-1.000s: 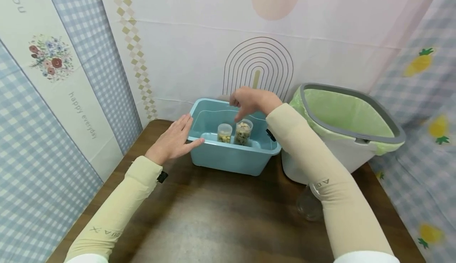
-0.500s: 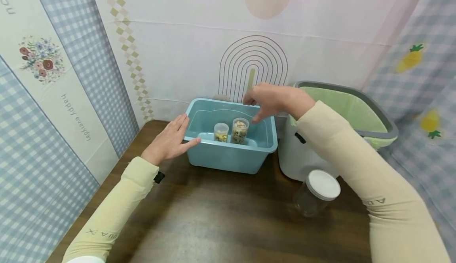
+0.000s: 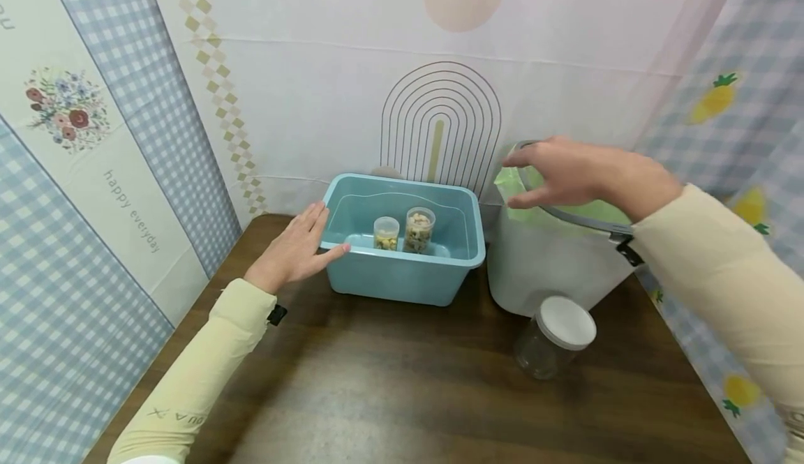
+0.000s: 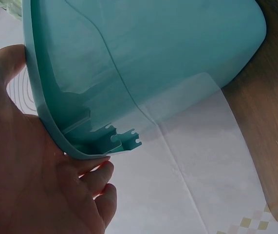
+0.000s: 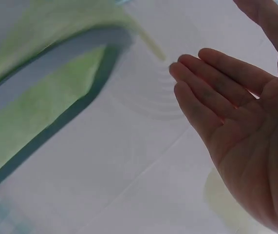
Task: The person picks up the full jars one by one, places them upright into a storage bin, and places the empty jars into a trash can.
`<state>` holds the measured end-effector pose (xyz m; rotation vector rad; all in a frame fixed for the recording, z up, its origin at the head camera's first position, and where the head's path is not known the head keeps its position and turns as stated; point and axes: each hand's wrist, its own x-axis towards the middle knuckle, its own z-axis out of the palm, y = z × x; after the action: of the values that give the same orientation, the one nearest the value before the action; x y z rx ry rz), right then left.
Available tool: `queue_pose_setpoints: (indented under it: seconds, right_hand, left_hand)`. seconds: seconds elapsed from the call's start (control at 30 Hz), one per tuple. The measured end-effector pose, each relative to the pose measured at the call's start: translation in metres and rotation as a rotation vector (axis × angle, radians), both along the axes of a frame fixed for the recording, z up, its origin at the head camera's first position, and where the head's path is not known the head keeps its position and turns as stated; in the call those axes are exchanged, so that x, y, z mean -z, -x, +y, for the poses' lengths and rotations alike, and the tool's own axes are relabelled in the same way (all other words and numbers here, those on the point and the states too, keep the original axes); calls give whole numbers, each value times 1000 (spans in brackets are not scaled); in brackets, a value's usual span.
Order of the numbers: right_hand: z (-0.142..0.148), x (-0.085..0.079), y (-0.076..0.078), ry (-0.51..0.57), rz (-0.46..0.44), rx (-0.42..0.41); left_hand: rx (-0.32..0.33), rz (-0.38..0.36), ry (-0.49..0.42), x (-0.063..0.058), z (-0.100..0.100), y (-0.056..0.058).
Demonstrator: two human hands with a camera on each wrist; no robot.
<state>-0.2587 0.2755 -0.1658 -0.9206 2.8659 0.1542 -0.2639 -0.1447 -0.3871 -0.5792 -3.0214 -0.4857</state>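
Note:
In the head view a blue plastic basin (image 3: 402, 281) stands on the table. Two clear containers are inside it: a shorter one with yellowish pieces (image 3: 386, 232) and a taller one (image 3: 419, 232) with pale pieces over darker ones. My left hand (image 3: 290, 249) rests at the basin's left side, fingers extended and thumb along the front rim. The left wrist view shows that thumb and the fingers beside the basin rim (image 4: 37, 100). My right hand (image 3: 568, 171) hovers over the bin's near left part with nothing in it. Its fingers look loose and parted from the thumb in the right wrist view.
A pale grey bin (image 3: 534, 268) with a green liner and grey rim stands right of the basin. In front of it a clear jar (image 3: 545, 347) with a white lid leans or appears tilted on the brown table (image 3: 377, 380). Patterned cloths hang behind and at both sides.
My right hand has moved right, from above the containers in the basin to over the bin, uncovering the jar. My left hand stays at the basin's rim. The head view has shifted slightly.

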Motion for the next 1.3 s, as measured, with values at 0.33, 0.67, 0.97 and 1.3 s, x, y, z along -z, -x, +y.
queue_pose_setpoints:
  seconds: [0.33,0.67,0.97,1.3]
  right_hand:
    - [82,0,-42,-36,26,269]
    - [143,19,-67,75,-31,442]
    - [175,47,-70,192,-92,490]
    - [194,69,-52,191,-78,466]
  left_hand:
    - [40,11,-1,-1,-12,-10]
    - [61,9,-3,-1,-18,-14]
    - [56,9,-3,-2,-17,-13]
    - [37,8,1,-2,-9,-8]
